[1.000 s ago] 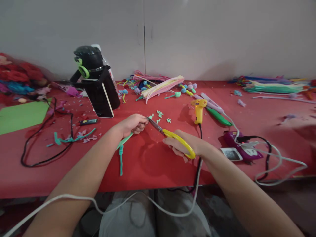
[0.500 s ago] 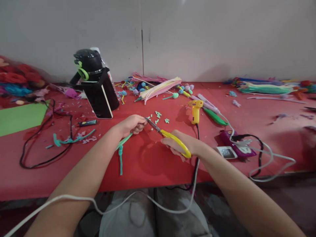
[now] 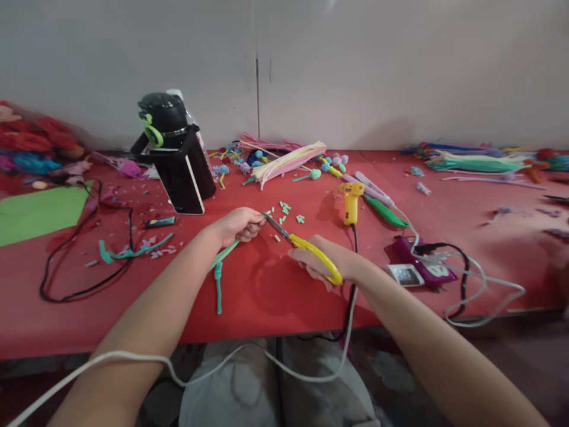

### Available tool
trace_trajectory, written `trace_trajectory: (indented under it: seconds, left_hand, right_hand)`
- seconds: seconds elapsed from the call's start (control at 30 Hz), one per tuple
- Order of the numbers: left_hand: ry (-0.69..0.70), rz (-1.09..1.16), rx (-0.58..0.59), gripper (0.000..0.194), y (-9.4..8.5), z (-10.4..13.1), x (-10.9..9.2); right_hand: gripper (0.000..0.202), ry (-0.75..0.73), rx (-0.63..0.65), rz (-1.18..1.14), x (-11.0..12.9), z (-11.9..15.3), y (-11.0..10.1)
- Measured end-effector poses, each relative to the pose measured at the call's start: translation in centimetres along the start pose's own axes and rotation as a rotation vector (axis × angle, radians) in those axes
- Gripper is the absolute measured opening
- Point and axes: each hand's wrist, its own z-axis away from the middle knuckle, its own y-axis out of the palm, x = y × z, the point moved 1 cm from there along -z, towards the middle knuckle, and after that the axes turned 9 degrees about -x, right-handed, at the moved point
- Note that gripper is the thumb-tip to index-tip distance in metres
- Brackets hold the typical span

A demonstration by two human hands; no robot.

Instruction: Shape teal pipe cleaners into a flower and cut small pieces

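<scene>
My left hand (image 3: 240, 226) is closed around a green pipe cleaner (image 3: 227, 251), whose tail sticks out below the fist toward me. In my right hand (image 3: 316, 256) is a pair of yellow-handled scissors (image 3: 306, 244), their blades reaching to the fingertips of my left hand. Whether the blades touch the pipe cleaner there is too small to tell. Several short green cut pieces (image 3: 284, 207) lie on the red table just beyond the blades. A knotted teal pipe cleaner (image 3: 218, 287) lies below my left wrist.
A yellow glue gun (image 3: 351, 203) stands right of the scissors, its cord running toward me. A black bottle in a holder (image 3: 178, 178) is at the left. Pipe cleaner bundles (image 3: 291, 163) lie at the back. A purple power strip (image 3: 427, 261) and a white cable (image 3: 311, 378) are on the right and across my lap.
One more short green piece lies on the table just below the scissor blades. Both hands keep nearly the same place; the view has shifted slightly.
</scene>
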Motion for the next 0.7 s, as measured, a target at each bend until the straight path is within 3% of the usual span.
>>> trace_trajectory:
  seconds: [0.5,0.7]
  left_hand:
    - [0.03,-0.005,0.004,0.029,-0.1,-0.3,0.2]
    - [0.042,-0.026,-0.015,0.03,0.1,0.0,0.0]
  right_hand:
    - [0.027,0.112,-0.052,0.027,1.0,0.4,0.1]
    - [0.032,0.15,-0.072,-0.06,1.1,0.4,0.4]
